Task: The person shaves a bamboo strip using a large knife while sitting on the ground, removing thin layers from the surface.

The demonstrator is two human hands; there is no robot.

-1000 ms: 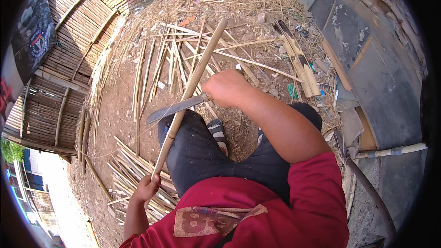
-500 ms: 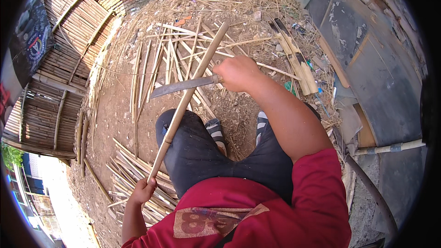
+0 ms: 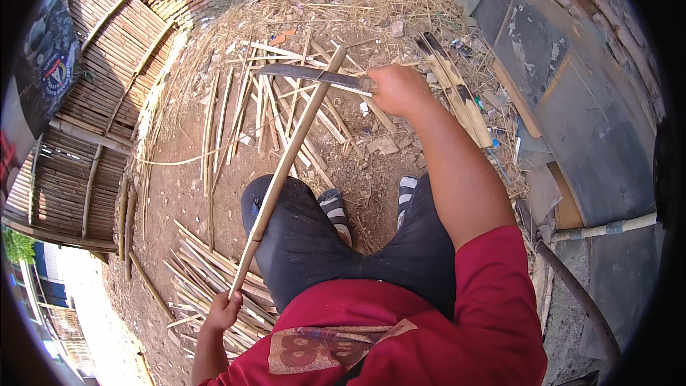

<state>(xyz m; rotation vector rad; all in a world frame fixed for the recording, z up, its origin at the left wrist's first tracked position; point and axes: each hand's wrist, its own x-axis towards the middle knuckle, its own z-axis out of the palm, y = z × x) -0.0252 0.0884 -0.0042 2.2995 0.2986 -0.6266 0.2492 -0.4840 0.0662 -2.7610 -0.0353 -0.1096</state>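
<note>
Ground [image 3: 179,200] of bare reddish earth carries the largest items: a woven bamboo fence panel [image 3: 93,100] along the left side and a grey slab [image 3: 607,121] on the right. Loose split bamboo strips [image 3: 264,107] lie scattered ahead of the person, and a second bundle of strips [image 3: 207,279] lies at lower left, beside the left knee.

A long bamboo pole [image 3: 286,164] runs diagonally from lower left to upper centre, crossing over the left thigh. Left hand [image 3: 223,311]: fingers closed around the pole's lower end. Right hand [image 3: 397,90]: fingers wrapped fully around the handle of a long knife [image 3: 307,73], arm extended forward. The blade points left and crosses the pole near its upper end; whether blade and pole touch there cannot be told.

Two striped sandals [image 3: 336,207] show between the knees.
</note>
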